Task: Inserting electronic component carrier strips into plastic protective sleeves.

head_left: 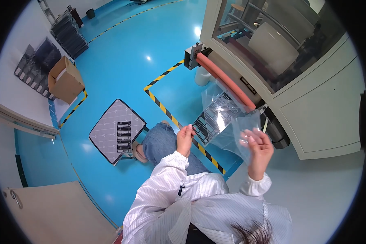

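Note:
My left hand (pixel 185 138) and my right hand (pixel 259 148) hold up a clear plastic film sheet (pixel 225 118) printed with dark rectangular patterns, one hand at each lower corner. The sheet hangs down from a red roller (pixel 225 79) on the front of a large white machine (pixel 313 101). Both hands pinch the film's edge in front of my chest. My white striped sleeves and one blue-trousered knee (pixel 160 142) show below.
A flat square tray (pixel 116 130) with a stack of dark printed sheets lies on the blue floor to my left. Yellow-black hazard tape (pixel 166 112) marks the floor. A cardboard box (pixel 65 79) and dark stacks (pixel 69 34) sit on the far left.

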{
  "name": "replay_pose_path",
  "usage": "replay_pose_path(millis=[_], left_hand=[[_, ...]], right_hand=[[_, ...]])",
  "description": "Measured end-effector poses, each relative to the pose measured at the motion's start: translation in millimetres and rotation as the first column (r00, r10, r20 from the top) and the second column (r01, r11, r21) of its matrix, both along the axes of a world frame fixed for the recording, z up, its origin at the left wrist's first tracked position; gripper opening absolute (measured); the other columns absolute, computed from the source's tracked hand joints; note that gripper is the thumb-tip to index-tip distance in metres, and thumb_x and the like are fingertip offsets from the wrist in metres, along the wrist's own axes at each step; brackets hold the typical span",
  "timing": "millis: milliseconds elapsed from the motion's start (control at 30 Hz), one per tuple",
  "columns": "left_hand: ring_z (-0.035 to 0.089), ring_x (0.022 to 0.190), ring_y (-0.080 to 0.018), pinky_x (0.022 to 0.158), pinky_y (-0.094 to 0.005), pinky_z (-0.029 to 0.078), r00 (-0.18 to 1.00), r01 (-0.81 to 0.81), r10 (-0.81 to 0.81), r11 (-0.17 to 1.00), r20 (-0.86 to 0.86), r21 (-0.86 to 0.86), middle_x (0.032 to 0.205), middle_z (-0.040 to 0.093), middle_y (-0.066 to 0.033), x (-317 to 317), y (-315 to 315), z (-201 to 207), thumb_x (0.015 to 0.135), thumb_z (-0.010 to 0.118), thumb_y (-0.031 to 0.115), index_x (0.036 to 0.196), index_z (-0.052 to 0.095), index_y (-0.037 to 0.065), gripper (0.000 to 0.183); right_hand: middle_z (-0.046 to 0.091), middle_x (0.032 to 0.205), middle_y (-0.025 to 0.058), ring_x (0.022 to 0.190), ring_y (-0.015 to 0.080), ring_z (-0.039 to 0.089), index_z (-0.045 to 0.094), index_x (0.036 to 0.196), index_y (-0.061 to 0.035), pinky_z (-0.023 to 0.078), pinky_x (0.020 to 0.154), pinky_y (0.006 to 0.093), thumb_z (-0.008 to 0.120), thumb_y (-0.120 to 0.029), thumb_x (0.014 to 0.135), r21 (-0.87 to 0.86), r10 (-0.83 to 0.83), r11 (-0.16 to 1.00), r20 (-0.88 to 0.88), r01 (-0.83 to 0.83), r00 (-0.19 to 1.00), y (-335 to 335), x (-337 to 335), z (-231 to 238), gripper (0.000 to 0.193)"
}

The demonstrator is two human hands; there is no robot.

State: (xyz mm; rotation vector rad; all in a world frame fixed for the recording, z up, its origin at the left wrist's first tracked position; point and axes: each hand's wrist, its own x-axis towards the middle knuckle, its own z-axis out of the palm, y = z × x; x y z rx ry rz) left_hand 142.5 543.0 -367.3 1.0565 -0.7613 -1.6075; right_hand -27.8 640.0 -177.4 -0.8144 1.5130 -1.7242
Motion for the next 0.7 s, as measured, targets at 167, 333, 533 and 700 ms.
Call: replay_pose_path(millis=[167, 333, 533, 700], left_hand=[[0.045, 0.063, -0.0061, 0.062, -0.0216, 0.036, 1.000, -0.006, 0.006, 1.000, -0.018, 0.006, 0.070, 0.056, 0.0013, 3.2, -0.4, -14.4, 0.097, 0.051, 0.030, 0.075, 0.057, 0.005, 0.034], [0.048, 0.063, -0.0071, 0.063, -0.0222, 0.041, 0.994, -0.013, 0.021, 0.997, -0.104, 0.072, 0.071, 0.055, 0.0014, 18.2, 4.7, -26.4, 0.097, 0.051, 0.031, 0.077, 0.055, 0.008, 0.031], [0.062, 0.078, -0.0171, 0.072, -0.0311, 0.052, 0.925, 0.071, -0.064, 0.997, -0.374, 0.004, 0.093, 0.063, -0.0084, 36.1, 14.0, 4.9, 0.101, 0.038, 0.033, 0.100, 0.054, 0.002, 0.035], [0.062, 0.074, -0.0148, 0.070, -0.0291, 0.050, 0.971, 0.137, -0.147, 0.989, -0.190, -0.061, 0.089, 0.065, -0.0064, 37.7, 24.6, 3.1, 0.100, 0.041, 0.037, 0.104, 0.058, 0.001, 0.040]], right_hand=[[0.064, 0.103, 0.0151, 0.092, 0.0247, 0.066, 0.053, 0.117, 0.0043, 0.054, 0.074, 0.0296, 0.061, -0.002, 0.085, -0.183, -0.287, 0.948, -0.133, 0.261, 0.948, 25.2, -43.0, 35.5, 0.033], [0.063, 0.107, 0.0155, 0.095, 0.0235, 0.065, 0.047, 0.122, 0.0030, 0.052, 0.076, 0.0287, 0.061, -0.006, 0.086, -0.066, -0.112, 0.992, -0.117, 0.105, 0.987, 33.1, -54.7, 34.7, 0.040], [0.058, 0.113, 0.0163, 0.100, 0.0248, 0.062, 0.042, 0.126, 0.0017, 0.052, 0.081, 0.0313, 0.058, -0.006, 0.086, 0.128, 0.054, 0.990, 0.048, -0.060, 0.997, 33.4, -52.9, 20.2, 0.044], [0.060, 0.112, 0.0185, 0.097, 0.0243, 0.063, 0.042, 0.127, 0.0053, 0.050, 0.083, 0.0332, 0.063, -0.015, 0.086, 0.335, 0.245, 0.923, -0.140, -0.187, 0.959, 38.8, -63.6, -29.1, 0.050]])
